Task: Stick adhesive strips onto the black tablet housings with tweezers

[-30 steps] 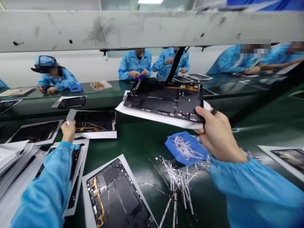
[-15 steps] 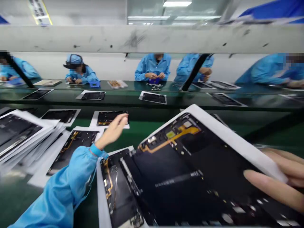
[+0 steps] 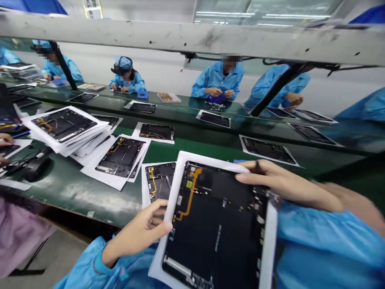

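Note:
A black tablet back housing with an orange flex cable lies on a white sheet, both held up and tilted in front of me. My left hand pinches the left edge of the sheet, thumb on top. At the upper right edge, my right hand grips the housing and sheet, its thumb lying on the black surface and its fingers partly hidden behind. Just beyond the held sheet, another tablet housing rests on white paper on the bench, partly covered from my view.
To the left stands a leaning stack of housings and sheets, with one more housing beside it. A black mouse and cables lie farther left. Housings line the green belt. Co-workers in blue sit opposite; a hand shows at far left.
My left hand has come back from reaching out, fingers apart, and now grips the sheet's left edge. The housing has turned more upright between both hands. My view has swung left.

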`<state>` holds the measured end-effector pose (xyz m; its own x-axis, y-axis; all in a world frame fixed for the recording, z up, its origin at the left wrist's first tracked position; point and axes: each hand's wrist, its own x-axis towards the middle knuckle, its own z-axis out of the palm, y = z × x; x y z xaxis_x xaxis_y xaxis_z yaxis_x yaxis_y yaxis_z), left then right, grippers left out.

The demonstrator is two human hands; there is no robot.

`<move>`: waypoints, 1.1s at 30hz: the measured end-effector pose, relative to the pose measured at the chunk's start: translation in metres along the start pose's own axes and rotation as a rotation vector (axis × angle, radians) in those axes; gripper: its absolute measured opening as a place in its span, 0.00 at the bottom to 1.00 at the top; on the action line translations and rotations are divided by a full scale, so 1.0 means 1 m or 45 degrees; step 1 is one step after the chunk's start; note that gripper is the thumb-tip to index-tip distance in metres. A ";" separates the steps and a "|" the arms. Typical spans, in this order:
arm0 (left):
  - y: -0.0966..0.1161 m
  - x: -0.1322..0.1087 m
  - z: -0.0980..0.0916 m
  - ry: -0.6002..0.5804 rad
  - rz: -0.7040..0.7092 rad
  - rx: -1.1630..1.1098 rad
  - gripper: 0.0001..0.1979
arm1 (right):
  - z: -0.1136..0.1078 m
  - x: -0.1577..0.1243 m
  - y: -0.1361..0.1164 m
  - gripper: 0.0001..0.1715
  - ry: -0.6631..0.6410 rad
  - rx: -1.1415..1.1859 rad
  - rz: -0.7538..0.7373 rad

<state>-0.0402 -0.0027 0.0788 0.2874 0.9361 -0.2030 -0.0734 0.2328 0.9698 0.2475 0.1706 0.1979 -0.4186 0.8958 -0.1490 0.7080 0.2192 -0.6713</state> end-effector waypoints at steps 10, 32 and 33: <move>-0.061 0.025 -0.020 0.582 0.036 0.077 0.29 | 0.096 0.143 0.011 0.29 -0.265 -0.153 -0.358; -0.077 -0.019 -0.066 0.714 -0.191 0.262 0.21 | 0.107 0.014 0.098 0.14 -0.105 -0.619 -0.004; -0.082 -0.025 -0.064 0.716 -0.217 0.191 0.22 | 0.111 0.007 0.105 0.13 -0.106 -0.644 0.026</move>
<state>-0.1029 -0.0286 -0.0044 -0.2683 0.8944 -0.3580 0.0762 0.3901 0.9176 0.2562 0.1576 0.0458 -0.4313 0.8725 -0.2294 0.8944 0.3802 -0.2355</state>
